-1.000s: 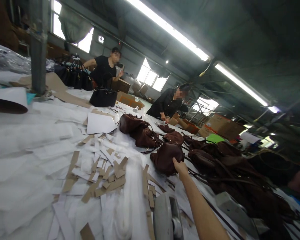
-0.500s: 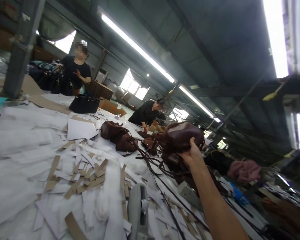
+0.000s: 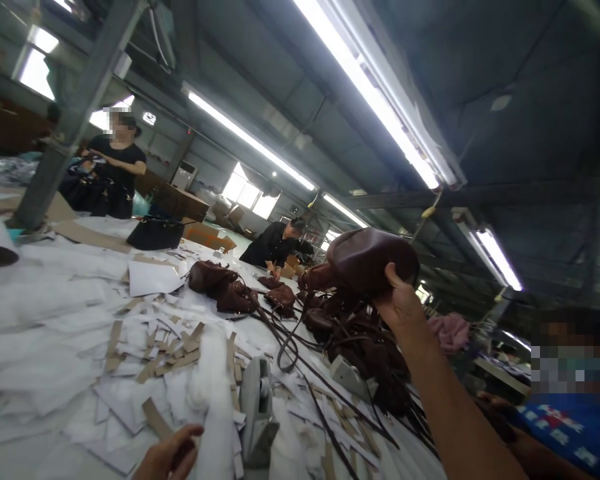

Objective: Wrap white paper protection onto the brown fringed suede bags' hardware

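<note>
My right hand (image 3: 400, 303) grips a dark brown leather bag (image 3: 373, 257) by its near end and holds it up above the table. The thumb lies on the bag's surface; the other fingers are mostly hidden beneath. Under it lies a pile of similar brown bags (image 3: 365, 350) with long straps trailing toward me. At the bottom edge, my left hand (image 3: 173, 457) shows only in part, fingers loosely bent and apart, with nothing in them. Close by are a roll of white soft sheeting (image 3: 210, 393) and a grey tape dispenser (image 3: 257, 407).
White sheets (image 3: 40, 320) and cardboard strips (image 3: 180, 350) cover the table. Another grey dispenser (image 3: 350, 379) and brown bags (image 3: 220, 287) lie farther off. A black bag (image 3: 155, 233) stands at the back. Two people work beyond; a person in blue (image 3: 570, 427) is at right.
The bag in my right hand has risen and come slightly closer. My left hand has entered at the bottom. The view has turned right, bringing the person in blue into sight.
</note>
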Motion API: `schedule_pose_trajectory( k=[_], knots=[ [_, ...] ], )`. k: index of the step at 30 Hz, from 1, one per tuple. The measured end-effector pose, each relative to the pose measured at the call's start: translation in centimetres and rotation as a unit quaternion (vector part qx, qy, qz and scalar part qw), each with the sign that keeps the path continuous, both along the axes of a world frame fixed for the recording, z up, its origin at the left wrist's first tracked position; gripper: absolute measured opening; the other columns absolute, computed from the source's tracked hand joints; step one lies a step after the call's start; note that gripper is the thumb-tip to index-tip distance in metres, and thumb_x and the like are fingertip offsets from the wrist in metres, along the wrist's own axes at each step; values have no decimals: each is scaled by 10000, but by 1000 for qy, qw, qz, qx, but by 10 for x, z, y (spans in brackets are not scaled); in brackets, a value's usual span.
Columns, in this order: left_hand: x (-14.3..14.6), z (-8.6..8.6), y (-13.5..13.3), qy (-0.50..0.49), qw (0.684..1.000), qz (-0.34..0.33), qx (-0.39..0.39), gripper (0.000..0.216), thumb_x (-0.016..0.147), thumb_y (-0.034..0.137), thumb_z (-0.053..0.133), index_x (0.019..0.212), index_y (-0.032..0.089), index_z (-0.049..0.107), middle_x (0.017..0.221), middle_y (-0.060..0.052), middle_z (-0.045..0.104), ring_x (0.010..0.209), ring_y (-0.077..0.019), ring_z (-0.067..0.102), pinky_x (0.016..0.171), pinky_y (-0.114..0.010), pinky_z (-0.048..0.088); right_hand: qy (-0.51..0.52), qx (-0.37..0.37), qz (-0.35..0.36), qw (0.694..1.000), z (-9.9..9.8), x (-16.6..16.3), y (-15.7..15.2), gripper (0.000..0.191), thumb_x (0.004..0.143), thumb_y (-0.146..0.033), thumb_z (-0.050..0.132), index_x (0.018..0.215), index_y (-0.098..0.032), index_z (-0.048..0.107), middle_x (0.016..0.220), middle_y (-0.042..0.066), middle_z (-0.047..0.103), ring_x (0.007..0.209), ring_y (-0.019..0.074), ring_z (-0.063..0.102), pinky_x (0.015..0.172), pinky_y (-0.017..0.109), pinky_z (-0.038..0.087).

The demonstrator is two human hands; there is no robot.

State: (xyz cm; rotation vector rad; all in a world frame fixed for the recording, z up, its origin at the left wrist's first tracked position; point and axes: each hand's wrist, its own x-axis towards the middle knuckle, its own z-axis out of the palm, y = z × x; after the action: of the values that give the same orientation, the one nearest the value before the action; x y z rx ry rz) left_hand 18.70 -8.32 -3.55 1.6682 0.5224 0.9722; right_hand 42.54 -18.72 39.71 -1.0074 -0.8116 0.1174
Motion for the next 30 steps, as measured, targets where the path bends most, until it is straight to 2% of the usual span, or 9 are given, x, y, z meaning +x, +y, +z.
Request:
schedule_pose_trajectory(
  k=[4, 7, 11, 15, 18, 20, 22, 25, 30],
  knots=[
    [-38, 29, 7, -11, 998, 14, -58, 373, 806, 478, 565, 1003, 176, 665, 787, -45, 713, 700, -195, 659, 672, -272, 525, -176, -111, -86, 974, -7, -23, -17, 194, 729, -228, 728, 910, -172, 687, 858, 2, 733, 838, 158, 655, 848, 323, 537],
    [-73, 49, 14, -37, 990, 38, -134, 447, 789, 518, 590, 1026, 141, 635, 872, -78, 702, 731, -214, 665, 691, -309, 519, -310, -235, -113, 914, -24, -55, -22, 184, 651, -286, 790, 747, -159, 699, 686, -10, 690, 617, 136, 596, 683, 278, 532],
    [-123, 70, 11, -108, 946, 36, -304, 596, 801, 594, 552, 1174, 130, 537, 1111, -159, 644, 877, -260, 673, 763, -376, 529, -579, -294, -87, 755, -56, -126, -33, 192, 748, -291, 702, 592, -198, 641, 519, -29, 558, 502, 123, 501, 604, 264, 473],
    [-173, 84, -9, -218, 888, -30, -404, 733, 813, 708, 405, 1361, 222, 377, 1338, -164, 518, 1083, -330, 603, 886, -512, 487, -745, -272, 92, 603, -108, -195, -48, 200, 866, -100, 495, 827, -194, 667, 751, 26, 659, 743, 162, 599, 770, 292, 459],
    [-200, 72, -28, -222, 872, -61, -432, 830, 766, 794, 328, 1417, 280, 294, 1319, -140, 537, 1085, -344, 596, 873, -532, 487, -812, -274, 119, 503, -167, -228, -55, 157, 882, -119, 512, 993, -168, 613, 936, 74, 654, 898, 199, 580, 820, 351, 429],
    [-211, 49, -39, -166, 869, -33, -464, 850, 746, 797, 372, 1429, 304, 260, 1258, -133, 567, 982, -312, 639, 786, -466, 528, -836, -280, 137, 452, -214, -243, -57, 99, 883, -172, 537, 967, -160, 589, 853, 62, 632, 775, 190, 568, 690, 331, 423],
    [-216, 19, -47, -90, 865, 57, -490, 863, 722, 757, 493, 1428, 338, 227, 1246, -128, 552, 879, -270, 660, 666, -379, 544, -842, -283, 152, 434, -259, -253, -56, 60, 875, -215, 557, 904, -165, 572, 746, 30, 600, 652, 175, 532, 608, 318, 396],
    [-217, -16, -53, -36, 871, 162, -461, 934, 670, 677, 638, 1420, 392, 160, 1370, -133, 437, 1020, -296, 619, 631, -326, 540, -836, -244, 150, 469, -311, -261, -56, 78, 875, -247, 540, 849, -173, 544, 733, 19, 571, 650, 177, 513, 618, 331, 383],
    [-204, -14, -59, 4, 931, 150, -332, 1086, 630, 518, 754, 1452, 358, 64, 1462, -181, 307, 1058, -340, 601, 734, -399, 551, -807, -209, 152, 531, -346, -268, -64, 120, 922, -217, 452, 866, -172, 548, 737, 7, 596, 660, 158, 541, 622, 316, 388]
  ],
)
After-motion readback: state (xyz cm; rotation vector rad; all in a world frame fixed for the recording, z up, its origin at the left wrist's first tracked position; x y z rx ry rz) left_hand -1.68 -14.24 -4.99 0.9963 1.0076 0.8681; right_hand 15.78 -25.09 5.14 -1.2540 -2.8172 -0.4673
